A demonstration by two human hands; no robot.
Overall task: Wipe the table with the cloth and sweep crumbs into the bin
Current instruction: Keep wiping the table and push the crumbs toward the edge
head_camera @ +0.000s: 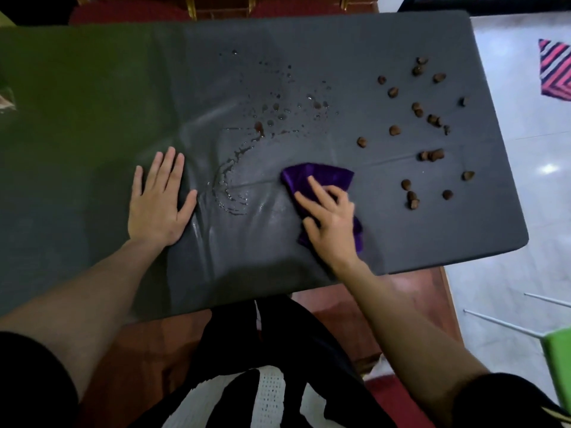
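The right hand (330, 220) presses spread fingers onto the purple cloth (318, 177) on the table (355, 41), between the spill (247, 143) and the crumbs (429, 118). The left hand (157, 202) lies flat, released, on the table.

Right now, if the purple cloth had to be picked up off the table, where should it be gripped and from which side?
Probably the bunched far end of the purple cloth, taken from above. It lies flat and crumpled on the table, and the right hand covers its near half, so only that raised fold is free for fingers to pinch.
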